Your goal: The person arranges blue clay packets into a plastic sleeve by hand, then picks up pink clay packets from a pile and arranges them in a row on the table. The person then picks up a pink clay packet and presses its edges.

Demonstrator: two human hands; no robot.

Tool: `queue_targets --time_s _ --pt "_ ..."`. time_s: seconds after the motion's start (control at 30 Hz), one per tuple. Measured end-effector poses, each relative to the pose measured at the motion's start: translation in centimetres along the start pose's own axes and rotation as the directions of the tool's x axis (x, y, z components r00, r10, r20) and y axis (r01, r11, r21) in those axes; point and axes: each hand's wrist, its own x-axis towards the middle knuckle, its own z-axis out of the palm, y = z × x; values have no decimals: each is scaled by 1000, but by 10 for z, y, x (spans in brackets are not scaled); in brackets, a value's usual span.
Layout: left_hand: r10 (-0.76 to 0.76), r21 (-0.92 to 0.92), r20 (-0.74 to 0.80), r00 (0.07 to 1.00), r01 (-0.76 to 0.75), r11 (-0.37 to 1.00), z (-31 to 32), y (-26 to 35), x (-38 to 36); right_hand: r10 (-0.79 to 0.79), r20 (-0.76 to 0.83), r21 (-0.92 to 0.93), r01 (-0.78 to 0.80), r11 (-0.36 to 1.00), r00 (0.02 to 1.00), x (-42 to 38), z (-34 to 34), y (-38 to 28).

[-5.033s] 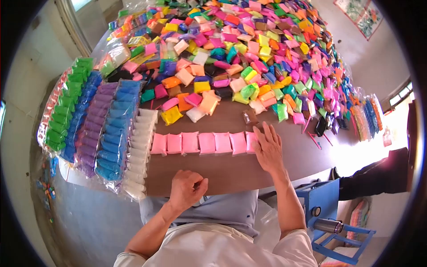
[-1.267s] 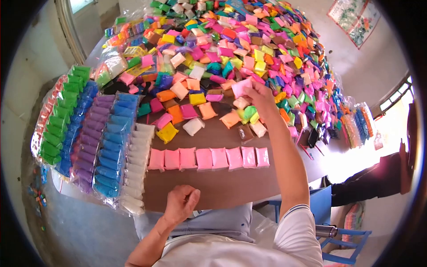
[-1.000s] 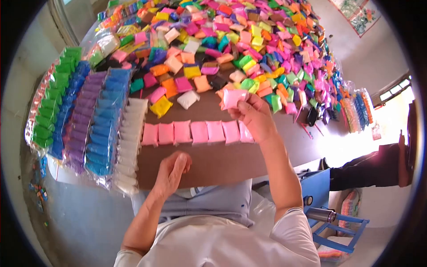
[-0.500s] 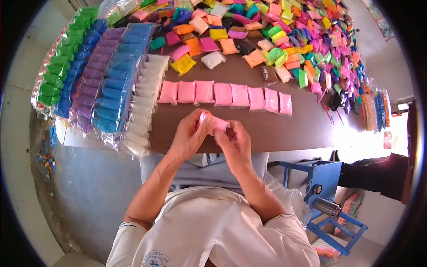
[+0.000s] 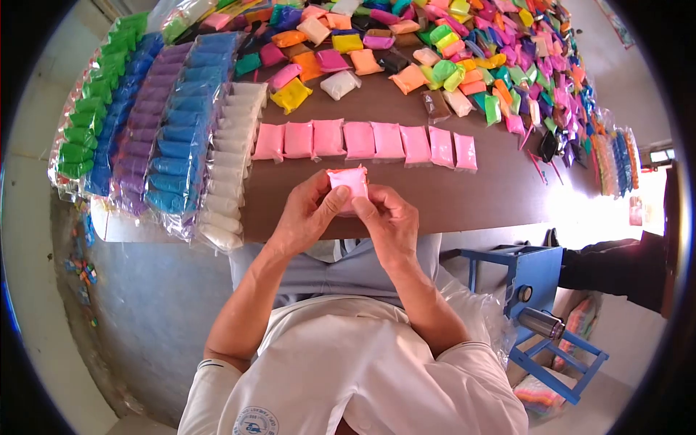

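Note:
A small pink packet in clear wrapping is held up between both hands, over the front part of the brown table. My left hand grips its left side, the thumb lying on its face. On the other side my right hand pinches it, thumb on the lower right corner and fingers curled behind. Just beyond the hands runs a row of several like pink packets, laid side by side. What the packet holds inside cannot be made out.
Layered strips of white packets, blue packets, purple and green ones stand at the table's left. A large heap of mixed-colour packets covers the back and right. A blue stool with a metal flask is at the lower right.
The pink packet has turned from lying tilted between the fingers to upright, its broad face showing. Both thumbs now rest on that face. The view has shifted slightly.

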Motion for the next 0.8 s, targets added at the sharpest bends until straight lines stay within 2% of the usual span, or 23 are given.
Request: queue_targets --time_s 0.13,0.2,0.27,0.33,0.4,0.43,0.53,0.6,0.67,0.8 --pt "-38 42 16 999 38 998 -6 -5 -2 59 -41 113 -54 992 997 5 -1 -8" --pt "-36 249 32 999 27 968 -11 -7 -2 75 -48 176 -66 982 996 7 -3 -10" --pt "-71 248 46 996 58 967 -11 -1 -4 113 9 161 -113 981 994 9 -9 -4" --pt "-106 248 61 993 87 965 -10 1 -4 77 -1 177 -76 981 997 8 -6 0" --pt "-28 134 69 997 19 991 -4 -1 -3 41 -14 188 -38 981 999 6 -3 -1" --pt "-29 135 71 997 19 991 -4 2 -3 56 -15 183 -52 982 998 4 0 -3" --pt "-67 224 140 988 34 974 -3 5 -4 37 -29 147 -32 989 999 1 0 -3" --pt "0 249 62 998 -15 968 -2 -7 -4 3 -39 115 2 993 999 0 -1 -2" --pt "-18 282 62 998 0 959 -1 -8 -6 -38 -66 -48 35 998 997 0 -5 -2" --pt "-38 322 101 994 4 947 -3 -2 -5 -36 -77 71 42 997 996 1 -6 6"
